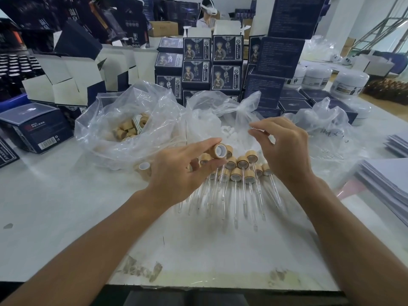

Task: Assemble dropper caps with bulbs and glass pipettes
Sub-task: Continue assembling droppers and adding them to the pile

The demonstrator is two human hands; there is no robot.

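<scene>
Cap held, pipette coming
Left hand (176,171) pinches cap (219,150), opening toward right hand (280,146), which pinches a pipette (261,130), axis unclear.

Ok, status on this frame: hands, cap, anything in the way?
Left hand pinches bamboo cap, open end up. Right hand pinches glass pipette, faint. Finished droppers piled below; path clear.
</scene>
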